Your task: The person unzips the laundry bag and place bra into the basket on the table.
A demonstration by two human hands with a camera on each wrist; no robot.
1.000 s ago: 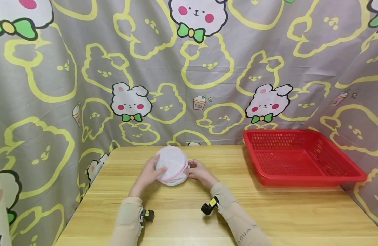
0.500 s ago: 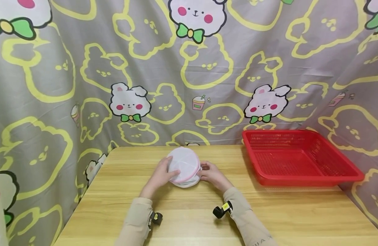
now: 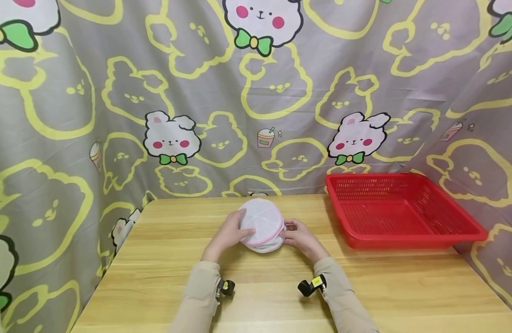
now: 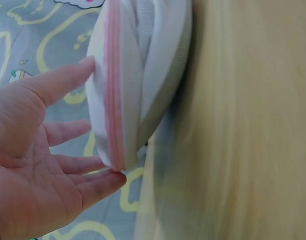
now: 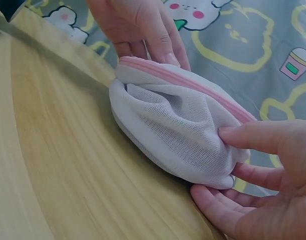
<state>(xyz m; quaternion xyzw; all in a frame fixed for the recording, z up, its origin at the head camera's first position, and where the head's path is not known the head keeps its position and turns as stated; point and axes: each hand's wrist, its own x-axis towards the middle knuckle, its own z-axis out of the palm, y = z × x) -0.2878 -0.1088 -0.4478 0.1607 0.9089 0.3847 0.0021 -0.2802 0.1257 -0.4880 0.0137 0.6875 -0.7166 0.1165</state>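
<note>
The left hand (image 3: 231,231) holds the bag (image 3: 262,219) with digits spread wide, thumb on its upper face, fingertips along the rim. The right hand (image 3: 299,236) pinches the opposite side, thumb on the mesh, fingers lower down. The bag, round and white with a pink zip (image 4: 112,90), is tilted between them, its mesh bunched in folds. It lies on or just above the desk (image 3: 260,300); I cannot tell which. Beige sleeves (image 3: 199,289) cover both forearms, a small black camera (image 3: 307,288) at each wrist. Well apart, at the desk's far right, sits a red basket (image 3: 414,242). Behind hangs a grey curtain (image 3: 289,111) with yellow outlines and white rabbits.
</note>
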